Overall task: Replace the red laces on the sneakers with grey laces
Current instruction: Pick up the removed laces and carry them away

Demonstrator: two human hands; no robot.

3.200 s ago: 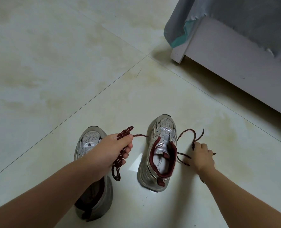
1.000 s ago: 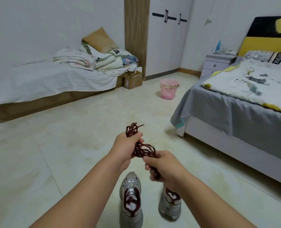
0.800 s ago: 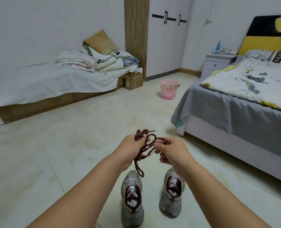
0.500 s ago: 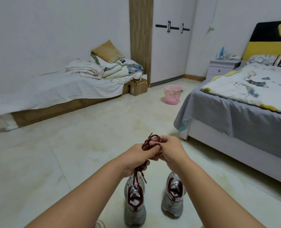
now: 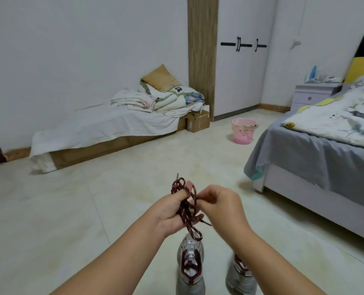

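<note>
Left hand: the left hand is gripping a bundle of dark red speckled cord laces, its fingers curling round the strands, with loops sticking out above the fist and hanging below it.
Right hand: the right hand is pinching a strand of the red laces between thumb and curled fingers, just beside the left hand; the fingertips are hidden behind the knuckles.
Laces: the bundle is being held in the air above the floor, and one dark tip is poking out to the right under the right hand.
Sneakers: two grey mesh sneakers with dark red lining are standing on the pale tiled floor near its bottom edge; the left sneaker is showing its open tongue with no lace visible, while the right sneaker is being largely covered by the right forearm.
Cut off: both sneakers' heels are running out of view at the bottom.
Surroundings: a pink plastic bucket is standing on the floor well beyond the hands, near a grey-sheeted bed at the right edge.
Hard to make out: grey laces are not discernible anywhere.
</note>
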